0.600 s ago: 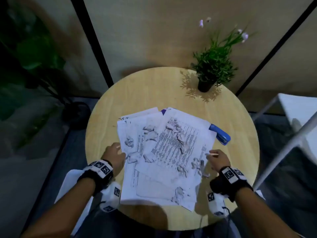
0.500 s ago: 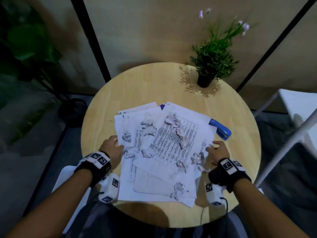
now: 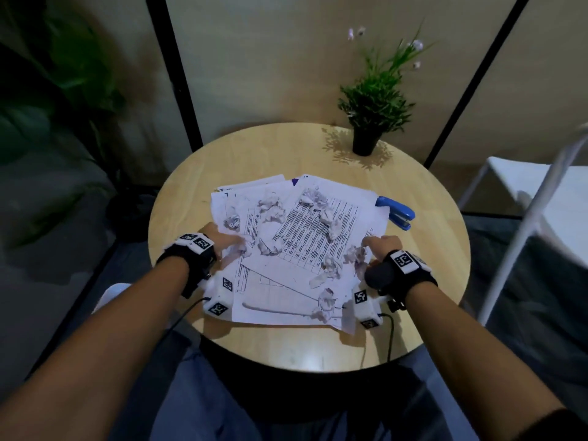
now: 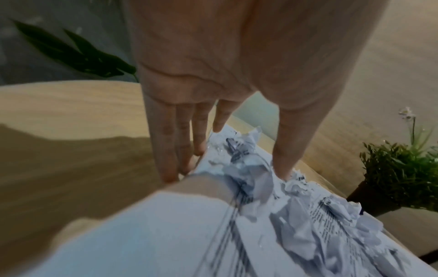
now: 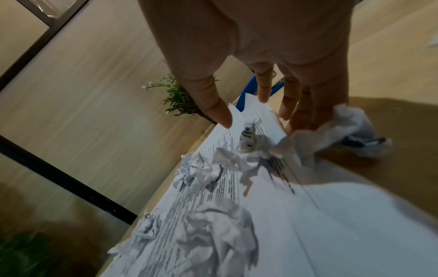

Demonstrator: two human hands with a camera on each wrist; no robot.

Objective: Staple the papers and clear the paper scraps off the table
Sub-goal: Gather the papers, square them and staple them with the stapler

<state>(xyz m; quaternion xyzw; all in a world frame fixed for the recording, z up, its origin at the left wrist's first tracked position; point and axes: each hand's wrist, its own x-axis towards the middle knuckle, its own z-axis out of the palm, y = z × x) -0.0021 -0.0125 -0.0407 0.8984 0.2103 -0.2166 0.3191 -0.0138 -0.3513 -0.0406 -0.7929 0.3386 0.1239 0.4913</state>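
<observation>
A round wooden counter (image 3: 197,218) carries a loose, fanned pile of printed papers (image 3: 305,243) at its centre, with crumpled paper scraps (image 3: 270,211) scattered on top from about 11 o'clock down to 5 o'clock. The left hand (image 3: 222,241) sits at the pile's 9 o'clock edge; the left wrist view shows its fingers (image 4: 166,142) straight and close together, the tips down at the paper's edge, and the thumb pressing on a scrap lying on the sheets. The right hand (image 3: 381,246) is at the pile's 3 o'clock edge; the right wrist view shows its fingers (image 5: 263,88) spread and loosely extended over the sheets' corner, with a crumpled scrap (image 5: 350,129) touching the outer fingers, though I cannot tell whether they grip it. A blue stapler (image 3: 396,213) lies on the counter at the pile's 2 o'clock corner, partly tucked under a sheet. A small potted plant (image 3: 374,106) stands at the counter's 1 o'clock rim. A white chair (image 3: 541,198) stands beside the counter at 3 o'clock.
</observation>
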